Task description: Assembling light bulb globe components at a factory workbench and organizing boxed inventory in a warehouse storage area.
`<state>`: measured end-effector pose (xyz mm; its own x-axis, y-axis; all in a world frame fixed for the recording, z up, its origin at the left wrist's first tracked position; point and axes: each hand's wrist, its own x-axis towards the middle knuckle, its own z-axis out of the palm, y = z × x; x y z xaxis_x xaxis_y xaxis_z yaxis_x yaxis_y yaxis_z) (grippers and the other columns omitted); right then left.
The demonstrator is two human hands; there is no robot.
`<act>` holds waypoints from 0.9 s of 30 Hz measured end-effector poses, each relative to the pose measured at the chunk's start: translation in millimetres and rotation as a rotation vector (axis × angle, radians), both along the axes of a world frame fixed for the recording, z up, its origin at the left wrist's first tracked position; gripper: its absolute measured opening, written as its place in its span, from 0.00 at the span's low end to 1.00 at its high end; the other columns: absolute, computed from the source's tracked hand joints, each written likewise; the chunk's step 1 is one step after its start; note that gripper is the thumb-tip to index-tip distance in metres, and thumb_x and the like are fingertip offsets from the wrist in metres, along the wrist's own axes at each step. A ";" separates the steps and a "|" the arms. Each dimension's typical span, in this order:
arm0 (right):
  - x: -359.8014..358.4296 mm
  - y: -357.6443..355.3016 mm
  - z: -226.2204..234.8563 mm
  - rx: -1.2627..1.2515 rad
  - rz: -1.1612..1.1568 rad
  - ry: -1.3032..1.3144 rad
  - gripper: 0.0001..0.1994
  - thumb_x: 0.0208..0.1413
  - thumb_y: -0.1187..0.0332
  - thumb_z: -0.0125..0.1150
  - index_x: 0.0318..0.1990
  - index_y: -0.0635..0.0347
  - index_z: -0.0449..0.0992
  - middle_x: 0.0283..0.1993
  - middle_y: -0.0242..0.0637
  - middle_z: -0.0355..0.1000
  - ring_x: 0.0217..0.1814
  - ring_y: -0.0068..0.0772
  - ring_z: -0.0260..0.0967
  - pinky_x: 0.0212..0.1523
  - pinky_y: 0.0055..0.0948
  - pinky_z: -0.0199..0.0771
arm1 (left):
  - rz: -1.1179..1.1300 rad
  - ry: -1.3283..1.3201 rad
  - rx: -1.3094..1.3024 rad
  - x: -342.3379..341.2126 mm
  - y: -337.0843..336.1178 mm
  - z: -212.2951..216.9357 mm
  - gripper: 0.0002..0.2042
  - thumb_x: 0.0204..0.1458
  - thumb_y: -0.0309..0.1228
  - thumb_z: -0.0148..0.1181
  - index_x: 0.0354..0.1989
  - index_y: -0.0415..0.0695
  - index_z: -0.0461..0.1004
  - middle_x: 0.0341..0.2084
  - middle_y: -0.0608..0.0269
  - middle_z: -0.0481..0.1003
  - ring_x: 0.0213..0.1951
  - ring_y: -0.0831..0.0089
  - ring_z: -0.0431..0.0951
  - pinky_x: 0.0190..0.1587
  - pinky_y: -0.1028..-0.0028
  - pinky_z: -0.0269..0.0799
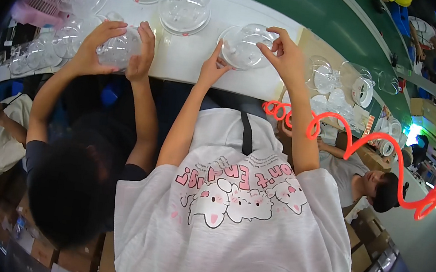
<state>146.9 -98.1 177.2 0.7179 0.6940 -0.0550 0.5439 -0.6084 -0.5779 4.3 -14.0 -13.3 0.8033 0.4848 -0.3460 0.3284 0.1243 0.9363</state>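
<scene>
A clear plastic dome with a flat round rim (241, 46) lies tilted on the white table (183, 59) in front of me. My left hand (212, 68) touches its lower left rim with the fingertips. On the dome's upper right side, my right hand (285, 56) pinches the edge with thumb and fingers. Both my bare forearms reach up from my white printed shirt.
Beside me on the left, a co-worker's two hands hold another clear dome (120, 48). More clear domes (184, 7) stand at the table's back, with a pink fan (38, 3) at far left. Clear parts lie on a cardboard sheet (337, 82). An orange coiled cord (346, 142) hangs at right.
</scene>
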 end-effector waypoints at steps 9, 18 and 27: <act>14.6 -4.0 -8.1 0.039 0.191 -0.015 0.12 0.40 0.67 0.67 0.30 0.61 0.71 0.16 0.27 0.57 0.18 0.15 0.54 0.20 0.15 0.57 | 0.014 0.041 0.036 -2.0 2.9 6.7 0.42 0.36 0.21 0.60 0.62 0.63 0.49 0.20 0.62 0.70 0.23 0.71 0.71 0.32 0.74 0.68; 9.1 4.0 -11.0 0.021 0.167 -0.034 0.12 0.39 0.68 0.68 0.27 0.62 0.70 0.16 0.28 0.58 0.16 0.16 0.54 0.18 0.16 0.58 | 0.022 0.055 0.003 -4.7 3.6 4.5 0.42 0.36 0.20 0.60 0.61 0.64 0.49 0.20 0.62 0.70 0.23 0.71 0.71 0.32 0.74 0.69; 3.5 3.0 -11.4 0.061 0.149 -0.046 0.12 0.39 0.66 0.67 0.27 0.60 0.69 0.18 0.30 0.59 0.16 0.20 0.55 0.18 0.18 0.59 | -0.015 0.051 0.023 -2.5 4.8 14.9 0.43 0.35 0.26 0.65 0.62 0.62 0.49 0.19 0.62 0.70 0.21 0.71 0.69 0.30 0.74 0.67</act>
